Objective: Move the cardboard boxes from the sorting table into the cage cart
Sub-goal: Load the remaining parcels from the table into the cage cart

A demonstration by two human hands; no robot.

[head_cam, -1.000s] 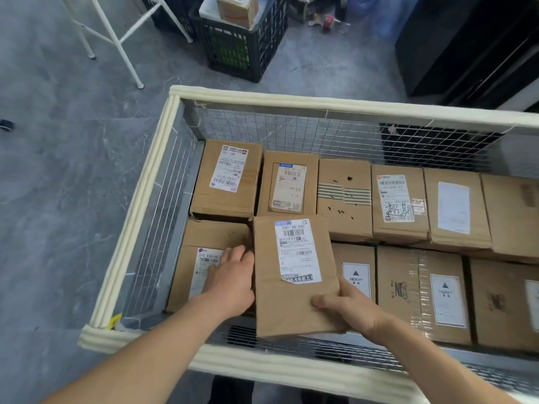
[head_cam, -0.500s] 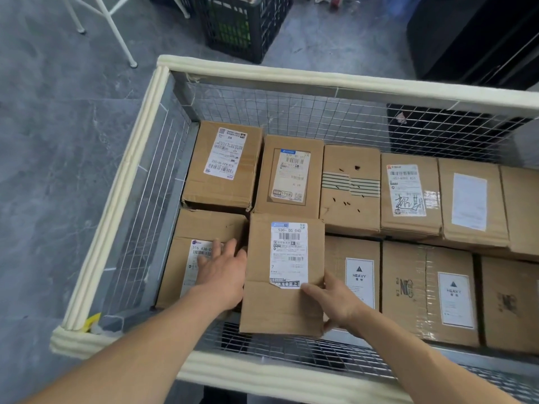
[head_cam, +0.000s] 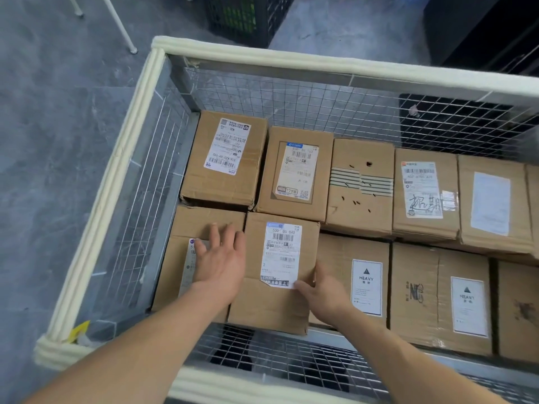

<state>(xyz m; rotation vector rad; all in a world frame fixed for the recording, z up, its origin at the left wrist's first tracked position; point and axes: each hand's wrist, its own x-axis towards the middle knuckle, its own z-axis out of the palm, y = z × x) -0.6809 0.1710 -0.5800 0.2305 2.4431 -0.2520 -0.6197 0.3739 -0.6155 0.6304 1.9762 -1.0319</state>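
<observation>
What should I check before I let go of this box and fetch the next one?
1. Box labelled 530-05 040 inside the cage cart: ok.
2. Its label faces up: ok.
3. It sits fully down between its neighbours: cannot tell.
4. Left hand not trapped, flat on top of the left neighbouring box: ok.
5. Right hand released: not ok, it grips the box's right edge beside the adjacent HEAVY-labelled box.

Stowed inside cage cart (head_cam: 291,61) in two rows, near and far. In near row, second from left: labelled box (head_cam: 274,307), between corner box (head_cam: 204,223) and HEAVY-marked box (head_cam: 338,255).
</observation>
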